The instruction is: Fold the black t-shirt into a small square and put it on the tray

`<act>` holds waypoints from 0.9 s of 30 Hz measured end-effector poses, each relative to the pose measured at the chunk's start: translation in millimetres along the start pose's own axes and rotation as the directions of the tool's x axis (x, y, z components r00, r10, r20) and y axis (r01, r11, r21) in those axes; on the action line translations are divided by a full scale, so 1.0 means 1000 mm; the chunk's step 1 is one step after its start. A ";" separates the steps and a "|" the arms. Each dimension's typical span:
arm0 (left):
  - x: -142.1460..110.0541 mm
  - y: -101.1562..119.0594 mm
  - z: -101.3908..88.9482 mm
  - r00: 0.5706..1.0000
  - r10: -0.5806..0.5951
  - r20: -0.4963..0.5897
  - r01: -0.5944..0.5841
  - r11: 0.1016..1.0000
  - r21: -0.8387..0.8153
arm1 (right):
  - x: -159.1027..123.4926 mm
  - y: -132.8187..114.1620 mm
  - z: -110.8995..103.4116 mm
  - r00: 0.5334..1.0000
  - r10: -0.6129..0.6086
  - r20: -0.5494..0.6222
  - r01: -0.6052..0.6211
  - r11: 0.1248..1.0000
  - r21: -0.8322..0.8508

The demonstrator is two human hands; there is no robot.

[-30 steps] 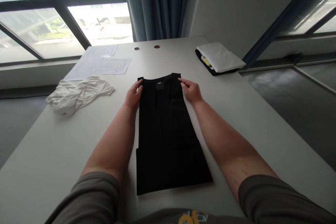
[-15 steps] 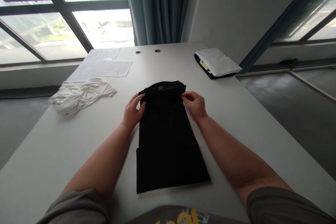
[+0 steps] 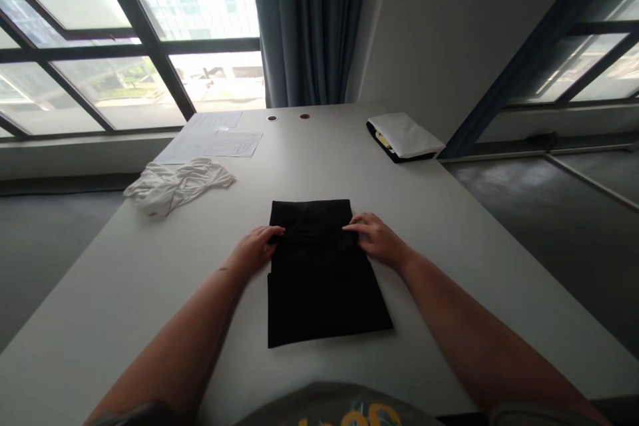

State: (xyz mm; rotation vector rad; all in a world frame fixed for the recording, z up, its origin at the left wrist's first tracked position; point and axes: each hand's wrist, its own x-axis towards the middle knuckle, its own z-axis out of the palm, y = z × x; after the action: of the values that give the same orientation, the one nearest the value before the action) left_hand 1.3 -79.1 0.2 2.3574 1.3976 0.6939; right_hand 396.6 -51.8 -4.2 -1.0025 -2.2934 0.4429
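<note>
Black cloth [image 3: 319, 279] lay between my hands | left hand [image 3: 252, 249] and right hand [image 3: 380, 239] pinched its sides | both reached out

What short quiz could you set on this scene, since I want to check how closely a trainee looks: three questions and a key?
1. True or false: fingers of both the left hand and the right hand rest on the black cloth.

2. Which of these lies closest to the printed papers?
A) the flat white bundle
B) the crumpled white cloth
C) the black cloth

3. How many round holes show near the far edge of the table?

Key: 1. True; 2. B; 3. Two
</note>
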 end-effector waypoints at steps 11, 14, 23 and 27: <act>0.016 0.023 -0.005 0.998 0.030 -0.052 -0.022 0.987 0.161 | 0.003 0.016 -0.004 0.992 -0.008 -0.125 0.008 1.000 0.000; 0.014 0.029 -0.003 0.998 0.062 0.005 -0.062 0.989 0.137 | 0.002 0.016 -0.005 0.993 -0.002 -0.119 0.001 1.000 -0.011; 0.007 0.017 -0.015 0.990 0.003 0.142 -0.016 0.996 0.092 | -0.002 0.015 -0.005 0.996 -0.072 0.054 0.073 0.997 -0.002; 0.016 0.007 -0.011 0.999 -0.011 -0.044 0.015 0.996 0.086 | -0.003 0.016 -0.011 0.997 -0.062 0.051 0.061 0.998 0.005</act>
State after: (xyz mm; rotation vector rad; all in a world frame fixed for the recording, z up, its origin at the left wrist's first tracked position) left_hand 7.1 -68.2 17.2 2.4101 1.4880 0.6992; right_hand 413.6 -42.8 -4.8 -0.9261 -2.3612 0.4519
